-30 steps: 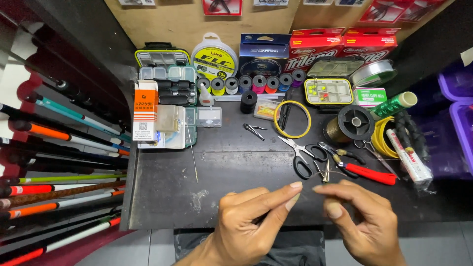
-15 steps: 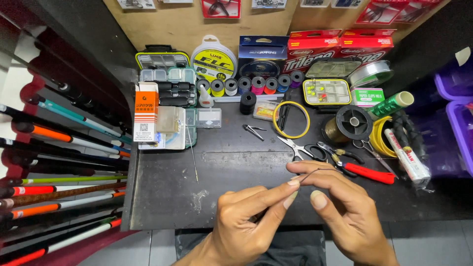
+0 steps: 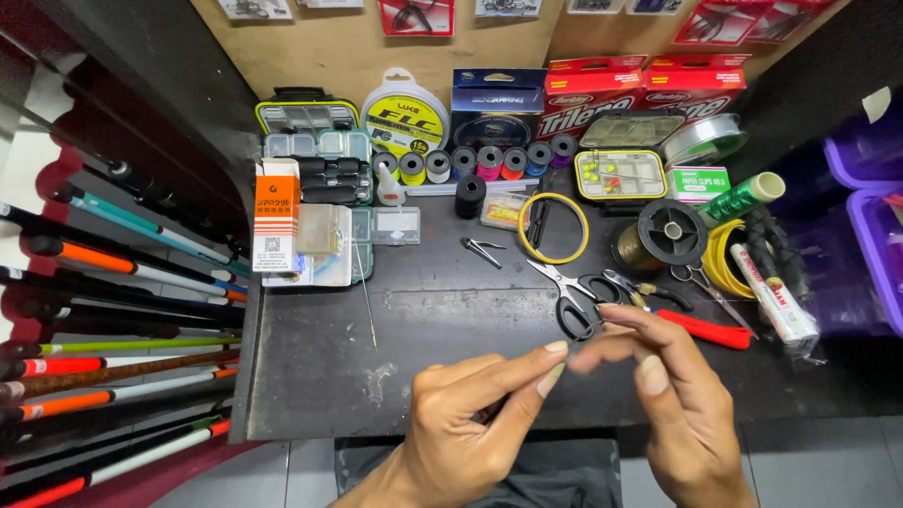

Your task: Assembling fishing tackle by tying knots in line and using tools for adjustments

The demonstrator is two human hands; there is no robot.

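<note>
My left hand (image 3: 470, 428) and my right hand (image 3: 673, 400) meet over the front of the dark work table (image 3: 320, 367). Thumb and forefinger of each hand are pinched together, tips almost touching, on something very thin like a fine line (image 3: 602, 335); it is too small to make out clearly. Just beyond the fingertips lie black-handled scissors (image 3: 572, 299) and red-handled pliers (image 3: 701, 326).
Behind them lie a yellow ring spool (image 3: 553, 229), a dark line spool (image 3: 666, 233), a small clipper (image 3: 482, 249), a thin needle (image 3: 365, 293), clear tackle boxes (image 3: 616, 174), a row of thread spools (image 3: 470, 162) and an orange-white box (image 3: 277, 212). Fishing rods (image 3: 113, 282) fill the left; purple bins (image 3: 875, 188) stand on the right.
My right hand has moved left and up toward the left hand, until the fingertips of both meet near the scissors. The left hand has barely moved.
</note>
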